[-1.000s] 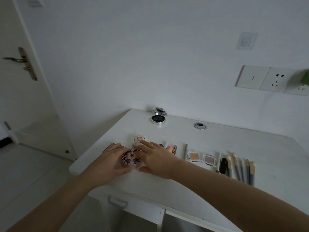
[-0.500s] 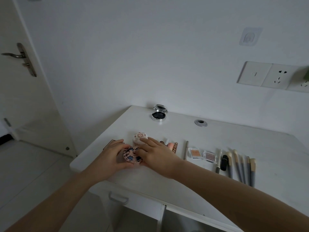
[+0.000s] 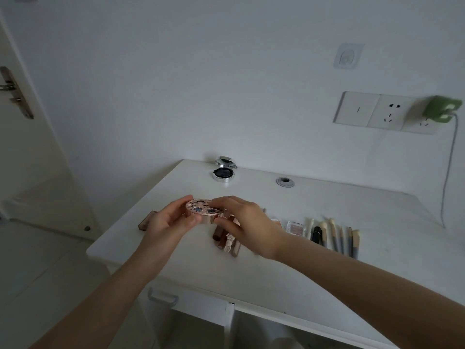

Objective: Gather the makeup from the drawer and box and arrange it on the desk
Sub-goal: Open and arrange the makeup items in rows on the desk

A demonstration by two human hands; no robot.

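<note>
Both hands are on one item. Left hand (image 3: 171, 222) grips the round pink compact (image 3: 205, 210) from the left, thumb on the near side wall, fingers curled round the far edge. Right hand (image 3: 247, 222) pinches it from the right, fingertips on the patterned lid, thumb under the near rim. The compact sits between the two hands, lid up and down flat, roughly level. It looks raised off the white desk (image 3: 339, 205), over its near-left part.

Desk items:
- Brown flat palette (image 3: 145, 222) at the left edge, partly hidden by the left hand.
- Brown and pink tubes (image 3: 227, 239) lying just near of the right hand.
- Right of the wrist: small clear eyeshadow pan (image 3: 295, 227), black lipstick tube (image 3: 316, 234), then a row of brushes (image 3: 338, 239) side by side, handles toward the near edge.
- Far side: open silver compact (image 3: 224, 171), lid tipped up by the wall, with a cable grommet (image 3: 285, 182) right of it.
- Drawer handle (image 3: 163, 297) under the near edge.

Wall: switch-socket panel (image 3: 372, 112), green plug (image 3: 442, 109) with its cable hanging down, adhesive hook (image 3: 347, 57) above. Door handle (image 3: 7, 88) at far left.
</note>
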